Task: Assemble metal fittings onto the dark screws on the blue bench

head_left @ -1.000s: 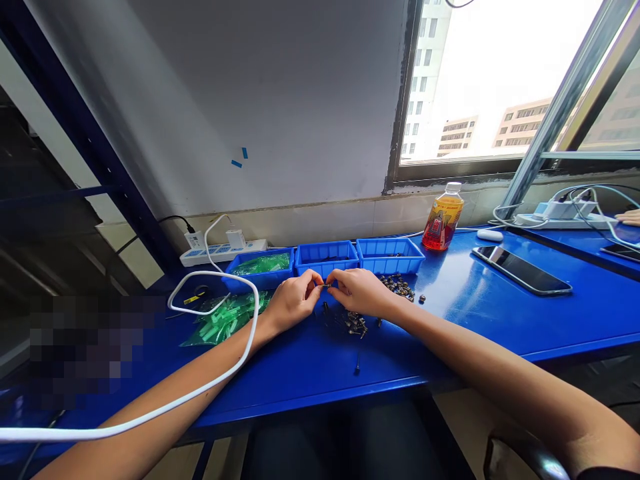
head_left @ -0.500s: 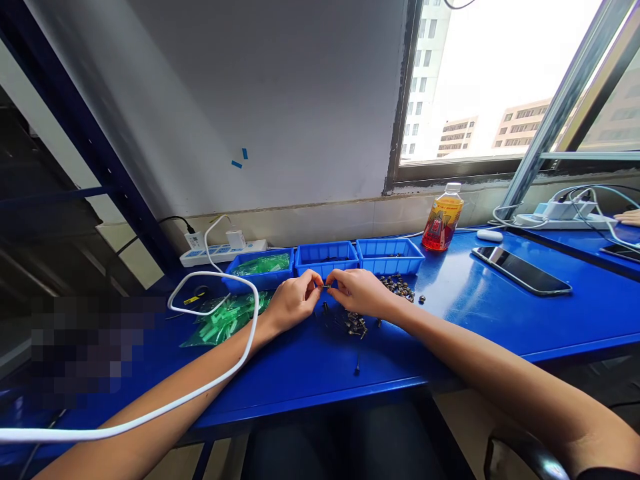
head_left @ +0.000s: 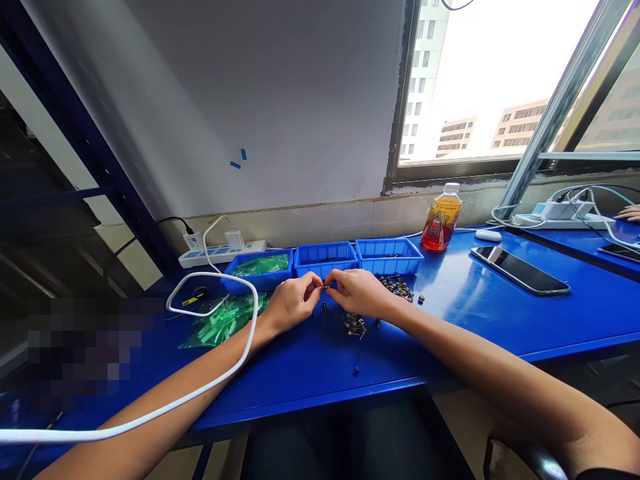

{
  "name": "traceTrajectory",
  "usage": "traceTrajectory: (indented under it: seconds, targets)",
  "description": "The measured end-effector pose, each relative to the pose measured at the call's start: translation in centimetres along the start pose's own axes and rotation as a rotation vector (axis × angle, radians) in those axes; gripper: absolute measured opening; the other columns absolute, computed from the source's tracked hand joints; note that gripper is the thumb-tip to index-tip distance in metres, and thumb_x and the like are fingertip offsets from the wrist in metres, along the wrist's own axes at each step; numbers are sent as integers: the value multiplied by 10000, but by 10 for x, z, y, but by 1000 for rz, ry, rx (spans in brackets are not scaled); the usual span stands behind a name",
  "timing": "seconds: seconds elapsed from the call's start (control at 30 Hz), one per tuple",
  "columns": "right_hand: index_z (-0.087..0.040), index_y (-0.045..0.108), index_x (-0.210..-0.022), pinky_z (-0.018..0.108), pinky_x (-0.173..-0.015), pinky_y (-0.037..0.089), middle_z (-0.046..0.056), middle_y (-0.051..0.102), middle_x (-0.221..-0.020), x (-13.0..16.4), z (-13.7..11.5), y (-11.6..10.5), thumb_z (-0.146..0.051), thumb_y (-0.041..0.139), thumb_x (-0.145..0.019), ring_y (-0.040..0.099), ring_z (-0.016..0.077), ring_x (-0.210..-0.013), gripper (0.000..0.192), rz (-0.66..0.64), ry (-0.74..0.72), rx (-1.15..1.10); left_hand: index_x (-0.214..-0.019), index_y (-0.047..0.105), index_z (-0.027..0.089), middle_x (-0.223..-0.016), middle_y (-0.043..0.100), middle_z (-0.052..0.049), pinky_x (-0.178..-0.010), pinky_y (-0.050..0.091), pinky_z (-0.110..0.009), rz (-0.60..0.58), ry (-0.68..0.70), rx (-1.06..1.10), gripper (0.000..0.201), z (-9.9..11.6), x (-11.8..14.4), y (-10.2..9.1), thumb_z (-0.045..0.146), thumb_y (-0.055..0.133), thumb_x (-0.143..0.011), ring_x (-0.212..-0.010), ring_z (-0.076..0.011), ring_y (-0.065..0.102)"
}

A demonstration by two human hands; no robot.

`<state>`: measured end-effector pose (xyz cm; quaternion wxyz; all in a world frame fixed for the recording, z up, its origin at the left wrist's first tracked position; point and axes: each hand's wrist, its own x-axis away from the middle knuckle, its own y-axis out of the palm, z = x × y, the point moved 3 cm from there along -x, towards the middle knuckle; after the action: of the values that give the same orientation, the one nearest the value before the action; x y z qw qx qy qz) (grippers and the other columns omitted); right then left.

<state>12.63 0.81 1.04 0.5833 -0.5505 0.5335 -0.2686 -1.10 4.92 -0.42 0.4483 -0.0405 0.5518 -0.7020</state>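
Between the fingertips of both hands is a small brass-coloured metal piece (head_left: 325, 287), too small to name exactly. My left hand (head_left: 291, 302) pinches its left end, and my right hand (head_left: 361, 292) pinches it from the right. Just below the right hand lies a pile of small screw-like metal pieces (head_left: 355, 325). A second heap of rounded metal pieces (head_left: 397, 287) is partly hidden behind the right wrist. One screw-like piece (head_left: 357, 365) lies alone near the table's front edge. A green plastic bag (head_left: 225, 323) of pale tubes rests left of the left hand.
Three blue bins stand along the wall: a left bin (head_left: 239, 285) with green bags, a middle bin (head_left: 323, 257) and a right bin (head_left: 390, 250). A white cable (head_left: 200, 390) crosses before my left arm. A bottle (head_left: 442, 220) and phone (head_left: 520, 270) are right. Another person's hand (head_left: 629, 213) shows.
The hands stay nearly in place, still pinching the piece. Slightly more of its brass colour shows between the fingertips. The other person's hand at far right has shifted slightly.
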Motion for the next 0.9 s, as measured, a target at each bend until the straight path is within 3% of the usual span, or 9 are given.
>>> traceTrajectory:
  seconds: [0.9]
  targets:
    - [-183, 605, -979, 229, -568, 293, 0, 631, -682, 0, -1, -1, -258, 508, -838, 561, 127, -641, 186, 25, -6, -31, -793, 575, 175, -502, 512, 46, -468, 326, -204, 30, -2, 0, 138, 2, 0, -3, 246, 458, -773, -443, -94, 450]
